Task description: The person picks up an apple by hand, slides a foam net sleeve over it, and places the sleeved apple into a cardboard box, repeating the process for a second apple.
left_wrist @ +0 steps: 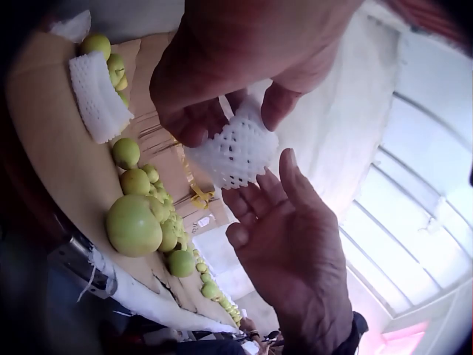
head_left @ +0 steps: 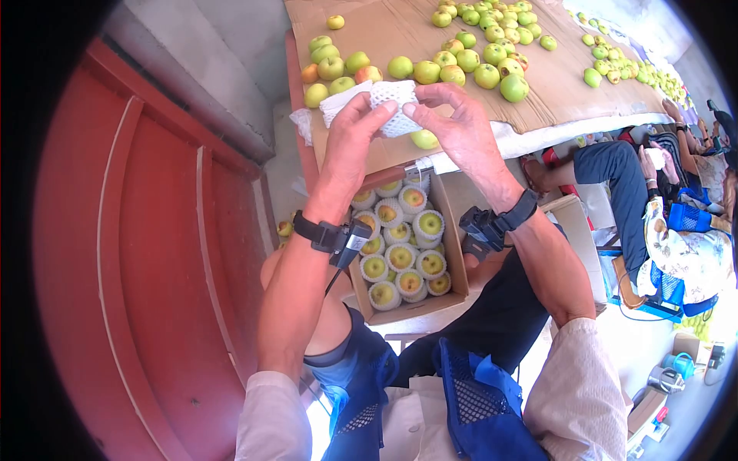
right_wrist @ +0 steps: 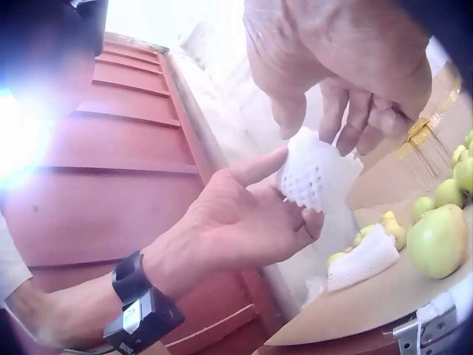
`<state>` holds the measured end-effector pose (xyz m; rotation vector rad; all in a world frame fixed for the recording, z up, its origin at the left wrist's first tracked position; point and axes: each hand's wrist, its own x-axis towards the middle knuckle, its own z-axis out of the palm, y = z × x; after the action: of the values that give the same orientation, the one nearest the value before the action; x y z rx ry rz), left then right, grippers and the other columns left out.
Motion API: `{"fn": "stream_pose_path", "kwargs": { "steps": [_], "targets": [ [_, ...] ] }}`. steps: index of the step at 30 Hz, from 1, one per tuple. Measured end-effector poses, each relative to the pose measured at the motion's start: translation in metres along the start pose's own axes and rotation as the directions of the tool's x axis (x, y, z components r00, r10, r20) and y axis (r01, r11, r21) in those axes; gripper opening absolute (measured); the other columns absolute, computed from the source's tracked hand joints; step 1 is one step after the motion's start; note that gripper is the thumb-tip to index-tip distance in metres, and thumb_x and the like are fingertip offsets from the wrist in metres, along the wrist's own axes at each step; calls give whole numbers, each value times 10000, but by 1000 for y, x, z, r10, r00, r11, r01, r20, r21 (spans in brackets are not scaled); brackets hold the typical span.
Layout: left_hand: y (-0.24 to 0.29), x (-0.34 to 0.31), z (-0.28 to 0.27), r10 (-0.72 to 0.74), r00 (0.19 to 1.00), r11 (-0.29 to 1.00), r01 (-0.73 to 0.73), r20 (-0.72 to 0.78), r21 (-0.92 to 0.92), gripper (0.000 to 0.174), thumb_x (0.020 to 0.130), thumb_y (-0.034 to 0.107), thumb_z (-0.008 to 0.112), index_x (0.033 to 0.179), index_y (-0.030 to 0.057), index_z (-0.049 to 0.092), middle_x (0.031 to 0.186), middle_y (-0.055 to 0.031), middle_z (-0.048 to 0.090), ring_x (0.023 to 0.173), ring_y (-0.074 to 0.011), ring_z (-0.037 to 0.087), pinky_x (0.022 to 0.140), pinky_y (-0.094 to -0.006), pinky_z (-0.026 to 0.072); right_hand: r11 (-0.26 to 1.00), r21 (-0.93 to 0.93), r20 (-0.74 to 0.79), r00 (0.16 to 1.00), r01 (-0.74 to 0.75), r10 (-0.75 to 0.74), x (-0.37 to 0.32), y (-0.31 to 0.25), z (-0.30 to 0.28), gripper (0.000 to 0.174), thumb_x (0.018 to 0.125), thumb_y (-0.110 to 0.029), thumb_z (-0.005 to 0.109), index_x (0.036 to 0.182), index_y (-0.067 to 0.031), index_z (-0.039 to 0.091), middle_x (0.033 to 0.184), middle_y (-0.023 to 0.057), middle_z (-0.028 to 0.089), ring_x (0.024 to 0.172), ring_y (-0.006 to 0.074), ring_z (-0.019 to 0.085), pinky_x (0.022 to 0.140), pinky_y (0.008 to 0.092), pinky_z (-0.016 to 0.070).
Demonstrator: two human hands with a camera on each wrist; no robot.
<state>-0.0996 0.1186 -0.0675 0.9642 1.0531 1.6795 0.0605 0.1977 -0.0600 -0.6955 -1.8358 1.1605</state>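
Note:
Both hands are raised over the near edge of the table, around a white foam fruit net (head_left: pixel 393 107). My left hand (head_left: pixel 355 131) pinches the net between thumb and fingers. Across from it, my right hand (head_left: pixel 461 131) has its thumb and fingertips at the net's rim, as the right wrist view shows. No apple shows inside this net (right_wrist: pixel 314 174). More white foam netting (head_left: pixel 344 102) lies on the table just beyond the left hand, beside several green apples (head_left: pixel 330 67). A single apple (head_left: pixel 424 139) sits just under the hands.
Below the table edge stands a cardboard box (head_left: pixel 459 284) with several netted apples. Loose apples (head_left: pixel 492 54) cover parts of the cardboard-topped table (head_left: pixel 384 31). A red door (head_left: pixel 169 230) is close on the left. Other people (head_left: pixel 684 246) sit along the right.

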Motion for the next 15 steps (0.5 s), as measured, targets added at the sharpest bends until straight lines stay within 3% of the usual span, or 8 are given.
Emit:
{"fn": "stream_pose_path", "kwargs": {
  "steps": [2, 5, 7, 8, 11, 13, 14, 15],
  "targets": [
    [-4, 1, 0, 6, 1000, 998, -6, 2, 58, 291, 959, 227, 660, 1168, 24, 663, 1082, -30, 680, 992, -102, 605, 872, -287, 476, 1000, -17, -25, 999, 22, -23, 0, 4, 0, 374, 879, -281, 778, 1089, 22, 712, 1068, 118, 682, 1011, 189, 645, 883, 335, 508],
    [-13, 4, -2, 40, 999, 982, -38, -8, 187, 299, 955, 241, 668, 1150, 14, 663, 1052, -27, 681, 966, -87, 600, 807, -267, 462, 999, -31, 4, 1000, -8, 8, -1, 7, -2, 354, 887, -270, 772, 1067, 27, 698, 1019, 89, 686, 1005, 174, 640, 867, 324, 505],
    [-11, 3, 0, 42, 999, 976, -38, -14, 215, 310, 963, 276, 657, 1134, 18, 663, 1029, -15, 677, 943, -94, 603, 793, -270, 446, 961, 265, 48, 997, -78, 67, 2, 12, -5, 288, 908, -236, 738, 1073, -7, 681, 970, 33, 680, 955, 118, 616, 778, 292, 492],
    [-9, 3, 0, 45, 999, 976, -40, -16, 215, 310, 963, 276, 657, 1134, 18, 663, 1029, -15, 677, 943, -94, 603, 793, -270, 446, 961, 265, 51, 997, -77, 65, 2, 12, -11, 288, 908, -236, 738, 1073, -7, 681, 970, 33, 680, 955, 118, 616, 778, 292, 492],
    [-5, 6, -4, 173, 975, 961, -136, -136, 241, 309, 981, 305, 632, 1117, 30, 671, 1040, -2, 675, 973, -101, 600, 828, -272, 431, 868, 423, 207, 961, -259, 185, 3, 7, -31, 237, 928, -188, 686, 1127, -67, 643, 1015, -18, 660, 915, 68, 574, 683, 250, 433],
    [-3, 6, -9, 18, 986, 990, 6, -167, 142, 349, 1034, 302, 585, 1262, 39, 616, 1209, -49, 664, 1091, -146, 610, 928, -321, 461, 649, 636, 414, 894, -418, 171, 4, 7, -35, 252, 933, -163, 650, 1177, -115, 609, 1054, -45, 637, 895, 41, 537, 640, 224, 366],
    [-4, 5, -8, 21, 985, 990, 4, -173, 142, 349, 1034, 302, 585, 1262, 39, 616, 1209, -49, 664, 1091, -146, 610, 928, -321, 461, 648, 634, 419, 892, -421, 169, 4, 8, -36, 252, 933, -163, 650, 1177, -115, 609, 1054, -45, 637, 895, 41, 537, 640, 224, 366],
    [-3, 4, -2, -83, 993, 994, 75, -89, -85, 346, 1033, 328, 584, 1239, 52, 615, 1191, -37, 658, 1087, -136, 599, 956, -328, 447, 605, 644, 469, 867, -467, 169, 4, 9, -36, 254, 936, -165, 647, 1181, -116, 601, 1062, -50, 627, 905, 42, 539, 642, 220, 366]
  ]
}}
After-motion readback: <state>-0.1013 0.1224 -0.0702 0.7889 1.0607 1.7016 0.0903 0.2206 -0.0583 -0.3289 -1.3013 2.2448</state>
